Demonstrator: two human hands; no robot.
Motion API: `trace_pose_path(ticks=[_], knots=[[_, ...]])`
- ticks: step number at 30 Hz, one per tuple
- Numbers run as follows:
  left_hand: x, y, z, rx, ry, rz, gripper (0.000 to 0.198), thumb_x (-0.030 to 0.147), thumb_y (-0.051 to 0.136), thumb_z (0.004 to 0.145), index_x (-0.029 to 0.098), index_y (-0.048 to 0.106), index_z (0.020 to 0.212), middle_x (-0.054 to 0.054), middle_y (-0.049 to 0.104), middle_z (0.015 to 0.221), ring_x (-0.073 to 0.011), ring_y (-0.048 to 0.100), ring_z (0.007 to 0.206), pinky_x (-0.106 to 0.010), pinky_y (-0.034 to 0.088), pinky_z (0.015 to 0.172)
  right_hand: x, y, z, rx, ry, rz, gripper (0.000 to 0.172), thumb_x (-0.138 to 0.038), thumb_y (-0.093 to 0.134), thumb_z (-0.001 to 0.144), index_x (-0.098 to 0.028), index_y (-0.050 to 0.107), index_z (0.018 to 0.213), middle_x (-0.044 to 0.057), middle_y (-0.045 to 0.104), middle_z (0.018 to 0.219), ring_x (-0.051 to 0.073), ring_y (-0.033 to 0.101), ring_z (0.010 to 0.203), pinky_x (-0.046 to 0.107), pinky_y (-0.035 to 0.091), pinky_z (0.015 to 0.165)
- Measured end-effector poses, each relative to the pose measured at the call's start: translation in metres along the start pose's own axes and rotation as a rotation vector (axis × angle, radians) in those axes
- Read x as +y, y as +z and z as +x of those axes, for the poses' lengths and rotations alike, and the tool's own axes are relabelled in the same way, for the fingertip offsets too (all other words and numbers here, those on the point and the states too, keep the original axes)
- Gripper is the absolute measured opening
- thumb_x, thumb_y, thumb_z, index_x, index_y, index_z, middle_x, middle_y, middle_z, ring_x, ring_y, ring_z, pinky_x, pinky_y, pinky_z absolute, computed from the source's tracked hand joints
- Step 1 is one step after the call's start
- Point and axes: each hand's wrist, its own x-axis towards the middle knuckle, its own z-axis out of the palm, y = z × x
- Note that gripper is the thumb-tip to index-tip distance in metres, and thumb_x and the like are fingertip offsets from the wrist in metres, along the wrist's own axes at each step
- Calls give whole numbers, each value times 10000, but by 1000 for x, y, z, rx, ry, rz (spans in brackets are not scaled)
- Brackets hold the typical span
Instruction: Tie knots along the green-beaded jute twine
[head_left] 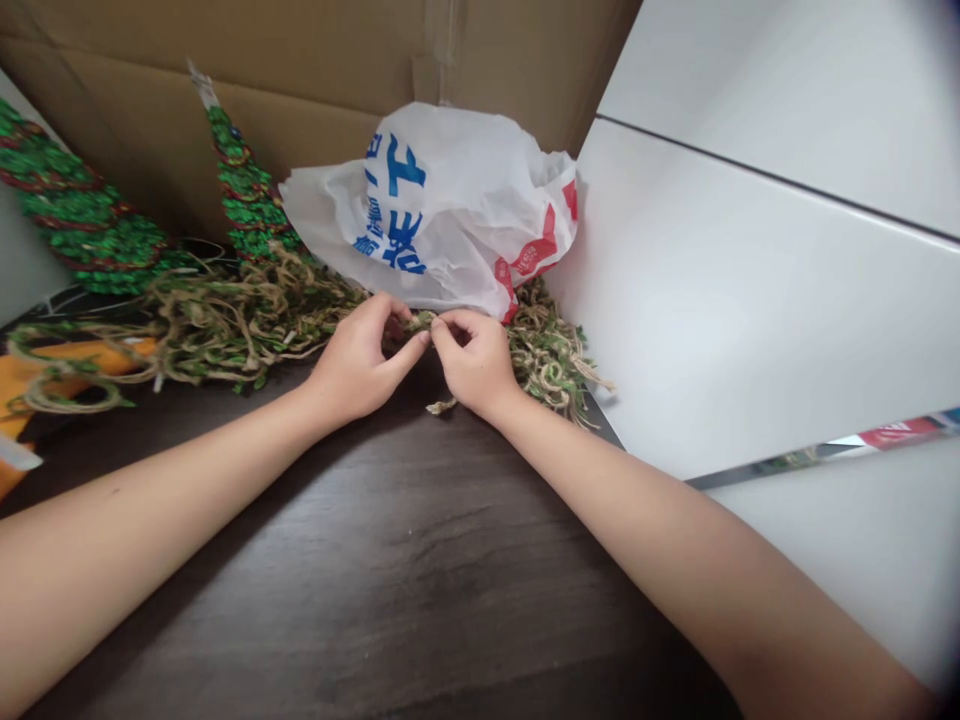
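Both of my hands meet near the middle of the view, just in front of a white plastic bag [457,200] with blue and red print. Between them is a short stretch of twine [422,321] with green bits on it. My left hand [367,355] pinches its left side, and my right hand [476,362] pinches it from the right with thumb and forefinger. A frayed twine end [441,407] hangs below my right hand. Tangled twine with green leafy bits lies as a heap [247,310] to the left and a smaller heap [551,350] to the right.
A dark wooden surface [360,560] spreads in front of me. Two green tinsel trees, one tall [75,200] and one narrow [244,185], stand at the back left. An orange item [82,360] lies at left. Cardboard [315,60] rises behind; white panels [712,270] stand at right.
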Motion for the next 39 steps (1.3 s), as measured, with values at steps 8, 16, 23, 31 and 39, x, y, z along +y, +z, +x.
trace_pose_path(ticks=[8,16,23,31,39], knots=[[-10,5,0,255,-146,-16,157,332,655,967,243,527,951,9,643,811,-187,649,748,-329,501,739,2,0,-1,11,-51,-46,234,-266,629,940,-212,682,719,-10,677,657,155,608,640,316,478,685],[-2,0,1,191,-136,17,309,117,615,808,232,690,1085,-18,773,955,-212,725,859,-349,575,837,0,0,-4,-29,-134,-176,220,-253,643,931,-216,698,721,5,702,704,171,638,710,322,495,721],[-10,5,1,260,-115,-269,97,156,535,845,250,521,868,-5,727,841,-177,675,695,-324,570,687,1,1,-2,-3,-53,-147,235,-269,621,952,-218,706,740,9,716,714,176,643,696,327,510,713],[3,-2,-3,60,71,120,164,262,605,924,216,735,1013,-82,795,1047,-271,746,995,-432,610,949,2,-1,-3,23,-116,-253,208,-248,615,944,-211,722,770,21,731,761,180,651,745,333,506,763],[2,-2,-2,160,-34,104,184,368,642,987,269,746,871,-58,801,934,-287,738,923,-461,593,921,1,-2,-4,-30,-80,-307,219,-254,633,937,-215,699,732,14,709,730,170,608,702,326,450,712]])
